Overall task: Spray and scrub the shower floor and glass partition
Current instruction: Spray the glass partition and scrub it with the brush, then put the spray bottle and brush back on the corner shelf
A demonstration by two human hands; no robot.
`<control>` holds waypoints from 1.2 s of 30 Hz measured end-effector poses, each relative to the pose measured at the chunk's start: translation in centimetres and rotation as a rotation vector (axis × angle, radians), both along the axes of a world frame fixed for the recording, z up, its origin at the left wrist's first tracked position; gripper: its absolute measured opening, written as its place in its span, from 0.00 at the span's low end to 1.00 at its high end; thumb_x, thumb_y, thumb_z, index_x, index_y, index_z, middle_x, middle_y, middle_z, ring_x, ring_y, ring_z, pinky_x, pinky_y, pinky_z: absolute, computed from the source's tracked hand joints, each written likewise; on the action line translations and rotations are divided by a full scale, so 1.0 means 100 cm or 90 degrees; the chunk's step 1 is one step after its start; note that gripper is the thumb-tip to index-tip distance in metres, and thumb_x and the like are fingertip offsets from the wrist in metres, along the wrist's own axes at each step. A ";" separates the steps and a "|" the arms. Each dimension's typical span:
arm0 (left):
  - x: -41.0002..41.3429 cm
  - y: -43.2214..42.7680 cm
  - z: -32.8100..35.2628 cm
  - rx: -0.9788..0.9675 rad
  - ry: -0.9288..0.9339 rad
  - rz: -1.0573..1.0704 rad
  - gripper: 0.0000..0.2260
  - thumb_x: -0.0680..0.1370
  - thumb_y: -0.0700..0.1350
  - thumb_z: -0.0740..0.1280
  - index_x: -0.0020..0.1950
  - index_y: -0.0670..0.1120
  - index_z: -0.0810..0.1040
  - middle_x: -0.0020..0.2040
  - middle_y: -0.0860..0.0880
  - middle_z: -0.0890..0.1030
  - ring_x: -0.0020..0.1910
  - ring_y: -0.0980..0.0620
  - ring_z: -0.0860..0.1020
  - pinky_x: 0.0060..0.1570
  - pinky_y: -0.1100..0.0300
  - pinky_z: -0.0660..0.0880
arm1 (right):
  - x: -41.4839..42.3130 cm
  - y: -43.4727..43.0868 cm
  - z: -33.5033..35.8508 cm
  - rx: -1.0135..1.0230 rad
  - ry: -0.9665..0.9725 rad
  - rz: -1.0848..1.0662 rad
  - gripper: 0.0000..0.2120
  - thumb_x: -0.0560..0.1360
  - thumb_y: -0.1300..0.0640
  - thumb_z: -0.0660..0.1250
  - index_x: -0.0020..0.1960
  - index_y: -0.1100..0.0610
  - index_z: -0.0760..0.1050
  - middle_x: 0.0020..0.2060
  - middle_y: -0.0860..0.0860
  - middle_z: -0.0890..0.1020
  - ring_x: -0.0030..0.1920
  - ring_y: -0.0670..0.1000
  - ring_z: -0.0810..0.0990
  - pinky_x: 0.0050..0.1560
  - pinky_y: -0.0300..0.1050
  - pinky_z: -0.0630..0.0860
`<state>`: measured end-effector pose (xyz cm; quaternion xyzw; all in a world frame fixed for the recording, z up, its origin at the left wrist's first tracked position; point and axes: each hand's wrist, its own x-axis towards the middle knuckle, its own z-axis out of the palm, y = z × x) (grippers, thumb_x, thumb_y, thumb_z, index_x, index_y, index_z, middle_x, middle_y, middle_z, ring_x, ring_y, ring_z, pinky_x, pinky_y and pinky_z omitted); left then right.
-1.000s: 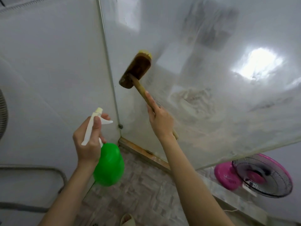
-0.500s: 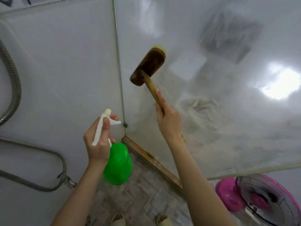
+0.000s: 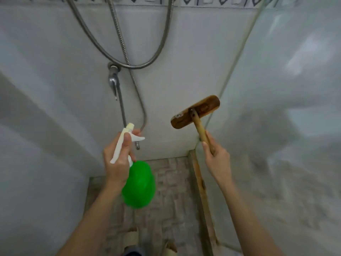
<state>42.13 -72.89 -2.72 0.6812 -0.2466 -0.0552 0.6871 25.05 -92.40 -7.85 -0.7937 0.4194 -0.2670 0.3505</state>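
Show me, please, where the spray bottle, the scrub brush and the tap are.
spray bottle [image 3: 138, 183], head view, on its green body.
scrub brush [image 3: 206, 107], head view, on the back of its wooden head.
tap [image 3: 113, 79], head view, on its chrome body.

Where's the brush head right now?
Head view, right of centre: the right hand holds the brush head up on its handle, at the corner where wall meets glass partition.

The brick-patterned shower floor [image 3: 171, 182] carries two pale slippers [image 3: 132, 236], blurred.
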 end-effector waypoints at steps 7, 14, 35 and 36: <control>-0.028 0.153 0.006 0.035 -0.008 0.251 0.16 0.83 0.49 0.58 0.44 0.45 0.81 0.32 0.55 0.82 0.26 0.52 0.75 0.31 0.67 0.73 | 0.064 0.101 -0.006 0.096 -0.017 0.233 0.20 0.80 0.54 0.62 0.72 0.51 0.69 0.52 0.49 0.82 0.43 0.46 0.80 0.41 0.32 0.73; -0.100 0.320 0.009 0.064 -0.038 0.523 0.20 0.82 0.54 0.59 0.50 0.40 0.83 0.41 0.42 0.83 0.25 0.45 0.73 0.35 0.62 0.74 | 0.097 0.249 -0.032 0.157 0.048 0.489 0.20 0.80 0.52 0.61 0.72 0.49 0.68 0.43 0.51 0.83 0.29 0.39 0.72 0.33 0.38 0.71; -0.424 0.606 0.036 0.022 -0.107 1.131 0.25 0.81 0.66 0.60 0.48 0.47 0.85 0.43 0.56 0.85 0.24 0.52 0.70 0.28 0.58 0.69 | -0.079 0.595 -0.065 0.268 0.224 1.071 0.18 0.80 0.53 0.62 0.69 0.49 0.70 0.25 0.43 0.72 0.23 0.40 0.69 0.24 0.34 0.66; -0.431 0.614 0.039 0.022 -0.111 1.152 0.29 0.80 0.67 0.60 0.49 0.43 0.85 0.44 0.56 0.85 0.23 0.52 0.70 0.28 0.59 0.69 | -0.081 0.604 -0.066 0.260 0.240 1.105 0.18 0.79 0.52 0.62 0.69 0.48 0.70 0.27 0.41 0.72 0.24 0.40 0.70 0.25 0.33 0.67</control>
